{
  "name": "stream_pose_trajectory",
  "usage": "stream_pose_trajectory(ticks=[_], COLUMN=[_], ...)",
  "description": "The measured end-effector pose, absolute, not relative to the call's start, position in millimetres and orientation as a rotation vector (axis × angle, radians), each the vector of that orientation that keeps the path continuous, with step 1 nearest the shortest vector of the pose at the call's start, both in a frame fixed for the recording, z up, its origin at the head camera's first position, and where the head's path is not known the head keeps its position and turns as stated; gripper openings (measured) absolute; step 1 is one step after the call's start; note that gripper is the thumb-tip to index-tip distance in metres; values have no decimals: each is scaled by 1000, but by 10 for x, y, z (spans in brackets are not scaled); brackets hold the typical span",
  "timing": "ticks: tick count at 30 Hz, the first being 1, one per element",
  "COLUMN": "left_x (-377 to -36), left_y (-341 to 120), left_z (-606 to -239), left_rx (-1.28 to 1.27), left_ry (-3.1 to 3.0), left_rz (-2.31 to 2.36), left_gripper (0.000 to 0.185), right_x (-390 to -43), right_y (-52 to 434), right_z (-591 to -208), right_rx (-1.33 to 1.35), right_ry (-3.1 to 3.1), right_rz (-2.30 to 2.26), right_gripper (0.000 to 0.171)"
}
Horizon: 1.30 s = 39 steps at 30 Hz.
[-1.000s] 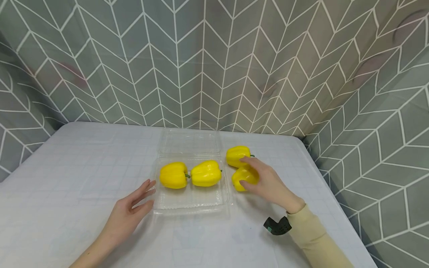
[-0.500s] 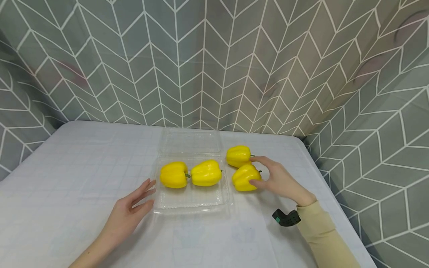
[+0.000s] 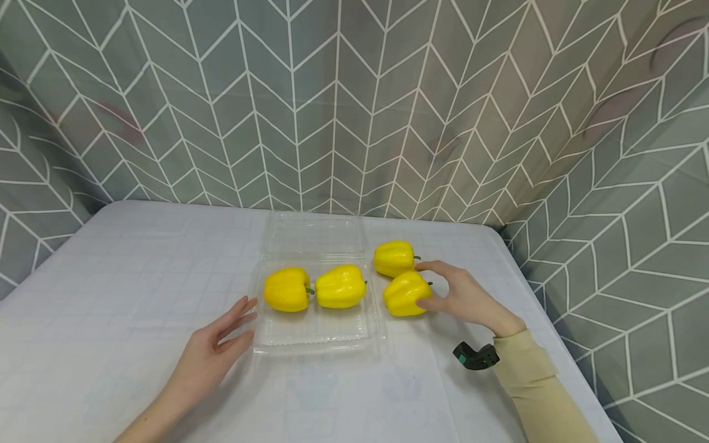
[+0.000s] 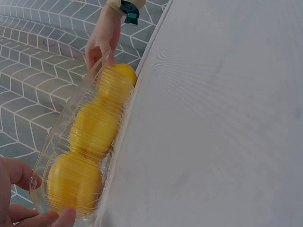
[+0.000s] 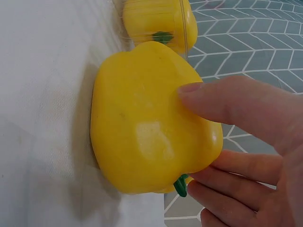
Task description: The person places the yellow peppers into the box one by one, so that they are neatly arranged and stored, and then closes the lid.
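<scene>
The right hand (image 3: 468, 300), fingers spread, has eased toward three o'clock (left hand (image 3: 209, 357) spread too), apparently releasing the near loose pepper (image 3: 403, 295).

Right hand (image 3: 465, 298) now farther right

Room for passage lay along the front strip of the transparent tray (image 3: 312, 329), before the left tray pepper (image 3: 287, 289) and the right tray pepper (image 3: 340, 287), and across the tablecloth (image 3: 343, 400) between the forearms. The tray's right wall stood between that strip and the near loose pepper (image 3: 401, 295), just beside it. The far loose pepper (image 3: 392, 258) obstructed the space behind; the right hand (image 3: 465, 298) occupied the right. The left hand (image 3: 213, 347) obstructed the tray's left edge, the opened lid (image 3: 314, 237) its rear.
</scene>
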State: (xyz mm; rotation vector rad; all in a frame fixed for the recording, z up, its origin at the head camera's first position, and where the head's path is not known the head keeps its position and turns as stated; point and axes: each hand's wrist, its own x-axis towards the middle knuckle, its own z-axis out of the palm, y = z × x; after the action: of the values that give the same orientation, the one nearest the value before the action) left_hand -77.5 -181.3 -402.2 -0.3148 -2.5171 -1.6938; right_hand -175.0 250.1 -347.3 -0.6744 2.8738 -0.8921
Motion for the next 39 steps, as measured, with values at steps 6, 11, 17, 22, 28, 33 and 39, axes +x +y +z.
stream_pose_trajectory(ticks=[6,11,17,22,28,33,39], left_x=[-771,-768,-768,-770,-769,-770,-772], left_y=[-1813,-1812,-1816,-1819,-1819,-1817,-1810], left_z=[-4020,-4016,-4022,-4030,-4030,-4027,-4025], left_rx=[-310,-311,-311,-313,-307,-306,-313], left_ry=[-2521,-2520,-2517,-2510,-2516,-2514,-2509], left_rz=[-1697,-1697,-1692,-1704,-1710,-1721,-1712], left_gripper=[61,61,61,61,62,62,61], right_x=[-1753,-1757,-1763,-1764,-1769,-1775,-1776], right_y=[2501,2497,2486,2477,2465,2456,2452], right_z=[-3495,-3511,-3517,-3523,-3520,-3514,-3524], right_rx=[-659,-653,-637,-586,-514,-464,-475], right_ry=[2865,2871,2881,2882,2863,2843,2846], right_rz=[-871,-866,-855,-863,-881,-901,-916], right_gripper=[68,69,70,70,73,74,73])
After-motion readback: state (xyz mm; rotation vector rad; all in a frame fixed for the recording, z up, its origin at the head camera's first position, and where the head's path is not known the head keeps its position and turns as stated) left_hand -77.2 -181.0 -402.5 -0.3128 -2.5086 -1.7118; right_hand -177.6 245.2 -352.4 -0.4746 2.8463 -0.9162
